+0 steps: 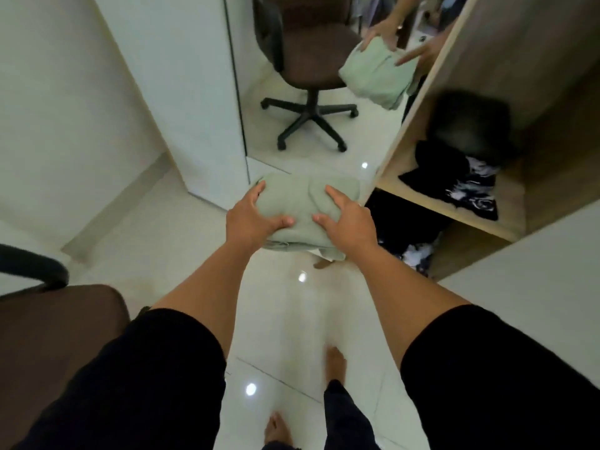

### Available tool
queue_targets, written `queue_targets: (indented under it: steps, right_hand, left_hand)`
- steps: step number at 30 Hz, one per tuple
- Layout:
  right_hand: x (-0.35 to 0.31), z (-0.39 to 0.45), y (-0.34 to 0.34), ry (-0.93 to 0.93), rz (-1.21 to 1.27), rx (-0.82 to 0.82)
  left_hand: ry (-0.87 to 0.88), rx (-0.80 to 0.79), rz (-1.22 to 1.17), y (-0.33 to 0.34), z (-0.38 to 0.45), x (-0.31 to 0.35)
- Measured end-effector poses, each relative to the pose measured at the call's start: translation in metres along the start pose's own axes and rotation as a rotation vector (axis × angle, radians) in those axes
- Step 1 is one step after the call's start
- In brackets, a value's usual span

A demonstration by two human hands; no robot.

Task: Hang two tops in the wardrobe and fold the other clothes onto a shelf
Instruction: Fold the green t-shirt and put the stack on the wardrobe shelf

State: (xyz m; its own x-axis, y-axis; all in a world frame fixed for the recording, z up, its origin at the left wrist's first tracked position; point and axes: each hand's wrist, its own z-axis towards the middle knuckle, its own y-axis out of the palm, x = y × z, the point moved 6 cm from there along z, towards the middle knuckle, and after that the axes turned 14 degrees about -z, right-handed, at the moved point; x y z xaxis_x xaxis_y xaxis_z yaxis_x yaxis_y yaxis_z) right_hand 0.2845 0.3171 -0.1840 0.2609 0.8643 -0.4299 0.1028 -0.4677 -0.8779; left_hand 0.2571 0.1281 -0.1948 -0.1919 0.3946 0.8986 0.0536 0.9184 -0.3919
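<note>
Head view looks down at my two arms reaching out in front of me. I am holding a folded green top [300,206] between both hands, up in the air over the shiny white floor [285,319]. My left hand [251,216] grips the left side, with my thumb pressing on top and my fingers curled round the far edge. My right hand [345,219] grips the right side, thumb on top and fingers spread over the cloth. The green top is just beside the open wooden wardrobe [487,92] on my right.

On the wardrobe shelf [418,193] lies a pile of black clothes [454,177] with white marks on them. More dark clothes [409,228] sit in the space under that shelf.

A mirror [324,125] stands next to the wardrobe. It shows my hands and the green top again, and a brown chair on wheels. A brown chair seat [55,336] with a black armrest is near my left side. My bare feet [336,362] stand on the floor.
</note>
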Motion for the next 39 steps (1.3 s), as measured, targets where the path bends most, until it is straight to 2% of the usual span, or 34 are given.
queue_targets:
  steps: [6,11,15,19,25,27,30,32,39]
  right_hand:
    - [0.126,-0.010,-0.073,0.265,-0.013,0.147]
    - [0.209,0.002,-0.117,0.364,-0.027,0.250]
    - [0.263,0.045,-0.148,0.387,-0.070,0.286]
    - [0.302,0.120,-0.169,0.342,-0.040,0.332]
    - [0.353,0.222,-0.166,0.256,0.022,0.452]
    - [0.378,0.238,-0.147,0.269,-0.003,0.451]
    - [0.415,0.243,-0.109,0.442,-0.306,0.357]
    - [0.430,0.246,-0.090,0.494,-0.422,0.289]
    - [0.452,0.263,-0.071,0.463,-0.364,0.105]
  left_hand:
    - [0.147,-0.268,0.035,0.142,0.010,0.072]
    - [0.249,-0.382,0.038,0.243,0.026,0.115]
    - [0.281,-0.390,-0.004,0.312,0.060,0.139]
    - [0.336,-0.314,0.000,0.363,0.120,0.164]
    - [0.403,-0.244,-0.029,0.421,0.208,0.173]
    - [0.367,-0.285,0.000,0.446,0.223,0.154]
    - [0.273,-0.387,0.210,0.486,0.226,0.107]
    - [0.220,-0.388,0.338,0.501,0.227,0.086]
    - [0.183,-0.423,0.617,0.506,0.236,0.081]
